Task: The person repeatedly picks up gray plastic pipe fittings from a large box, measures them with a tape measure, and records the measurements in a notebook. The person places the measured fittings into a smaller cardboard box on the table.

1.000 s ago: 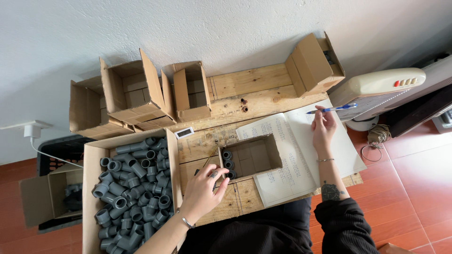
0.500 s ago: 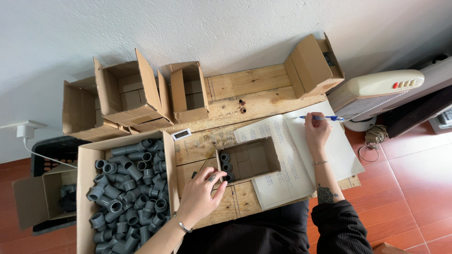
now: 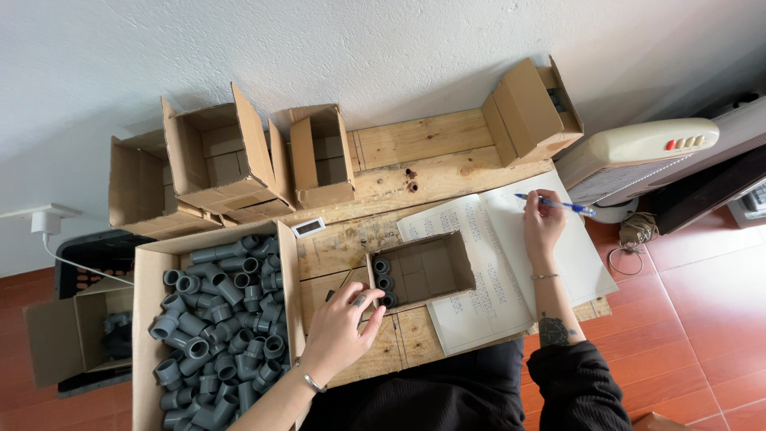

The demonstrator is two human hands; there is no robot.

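Observation:
My right hand (image 3: 542,223) holds a blue pen (image 3: 558,205) with its tip on the right page of an open notebook (image 3: 511,271). My left hand (image 3: 339,327) rests on the wooden table (image 3: 415,152), fingers bent beside the near left corner of a small open cardboard box (image 3: 423,267). Three grey pipe fittings (image 3: 384,282) stand in a row along that box's left wall. A large cardboard box (image 3: 148,319) full of several grey pipe fittings (image 3: 223,319) lies left of my left hand.
Several open cardboard boxes (image 3: 231,160) stand along the table's back edge, with another (image 3: 531,108) at the back right. A small white digital device (image 3: 307,227) lies on the table. A fan (image 3: 638,156) stands at the right. Another box (image 3: 56,335) sits on the floor at left.
My right hand pulled the pen in from the page's far edge toward me and tilted it. My left hand shifted slightly left and stayed by the small box.

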